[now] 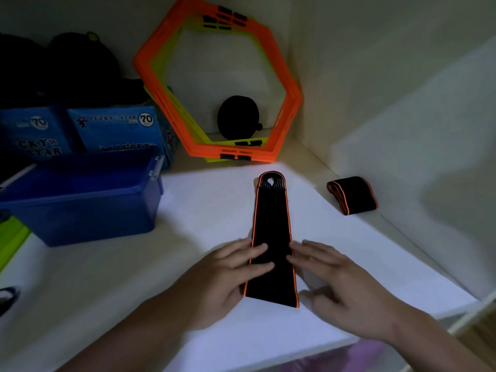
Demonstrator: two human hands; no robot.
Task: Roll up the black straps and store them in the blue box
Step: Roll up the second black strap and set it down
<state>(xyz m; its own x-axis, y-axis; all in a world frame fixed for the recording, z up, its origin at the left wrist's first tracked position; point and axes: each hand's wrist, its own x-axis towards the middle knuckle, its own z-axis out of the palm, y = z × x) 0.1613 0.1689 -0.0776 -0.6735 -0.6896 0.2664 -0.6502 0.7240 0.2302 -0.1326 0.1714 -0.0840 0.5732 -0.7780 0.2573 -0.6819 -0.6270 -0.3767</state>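
Observation:
A long black strap with orange edges lies flat on the white shelf, its looped end pointing away from me. My left hand rests with straight fingers on the strap's left side near its close end. My right hand lies flat at the strap's right edge, fingertips touching it. A second black strap, folded into a bundle, sits at the right by the wall. The blue box stands open at the left.
Orange and yellow hexagon rings lean against the back wall, with a black round object behind them. Blue cardboard packs stand behind the box. Dark bags fill the back left corner. A green item lies at the left edge.

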